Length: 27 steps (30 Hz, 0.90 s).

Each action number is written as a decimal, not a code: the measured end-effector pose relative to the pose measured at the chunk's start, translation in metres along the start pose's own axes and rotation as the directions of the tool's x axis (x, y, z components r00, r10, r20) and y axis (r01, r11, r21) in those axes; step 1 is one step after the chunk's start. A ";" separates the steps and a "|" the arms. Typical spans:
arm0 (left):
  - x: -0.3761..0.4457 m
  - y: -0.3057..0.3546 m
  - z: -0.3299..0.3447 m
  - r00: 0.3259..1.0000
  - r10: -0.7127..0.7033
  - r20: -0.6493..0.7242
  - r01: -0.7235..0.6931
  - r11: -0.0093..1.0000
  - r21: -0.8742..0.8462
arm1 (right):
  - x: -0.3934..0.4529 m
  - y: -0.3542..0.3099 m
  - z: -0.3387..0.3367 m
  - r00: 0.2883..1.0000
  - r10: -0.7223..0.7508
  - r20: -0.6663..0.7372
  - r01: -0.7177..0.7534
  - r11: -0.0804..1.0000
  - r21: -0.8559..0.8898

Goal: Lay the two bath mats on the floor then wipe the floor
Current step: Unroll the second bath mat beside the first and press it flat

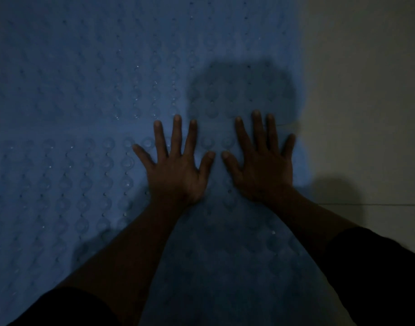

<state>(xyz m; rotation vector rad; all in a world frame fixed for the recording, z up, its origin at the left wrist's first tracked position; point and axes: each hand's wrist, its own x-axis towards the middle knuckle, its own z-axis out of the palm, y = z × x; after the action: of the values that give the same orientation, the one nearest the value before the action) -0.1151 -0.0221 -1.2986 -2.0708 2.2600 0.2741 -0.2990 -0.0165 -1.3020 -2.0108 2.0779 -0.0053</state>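
Blue rubber bath mat fills frame left and centre | my left hand and right hand flat on it, fingers spread, gripping nothing | bare floor right, nearer right hand

Dim, low-lit room; pale tiled floor at right w/ faint grout lines, soft shadows.

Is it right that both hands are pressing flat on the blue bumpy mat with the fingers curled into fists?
Not quite. The head view shows the left hand and the right hand flat on the blue bumpy mat, but the fingers are spread wide open, not curled into fists.
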 end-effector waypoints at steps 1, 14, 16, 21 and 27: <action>0.001 0.000 0.000 1.000 -0.005 0.015 0.005 1.000 -0.017 | 0.000 0.000 0.001 1.000 0.001 -0.008 -0.001 1.000 0.000; 0.011 0.000 -0.014 0.980 -0.007 0.201 0.020 0.998 -0.066 | -0.006 -0.002 0.000 0.998 0.034 0.048 -0.038 0.995 0.090; 0.010 0.001 -0.016 0.978 -0.013 0.210 0.026 0.998 -0.056 | -0.018 -0.004 0.001 0.998 0.047 0.050 -0.051 0.995 0.084; -0.037 0.011 -0.007 0.992 0.023 0.124 -0.007 0.992 -0.124 | -0.064 -0.001 0.003 0.999 0.000 0.037 -0.002 0.998 0.059; -0.073 0.009 -0.036 0.979 -0.020 0.201 0.047 0.990 -0.130 | -0.081 0.002 -0.043 0.978 0.020 0.208 -0.053 0.987 0.151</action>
<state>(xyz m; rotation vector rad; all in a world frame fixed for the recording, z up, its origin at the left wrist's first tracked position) -0.1151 0.0438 -1.2504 -2.0361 2.1413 0.6184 -0.3076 0.0561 -1.2468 -1.7995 1.9223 0.0446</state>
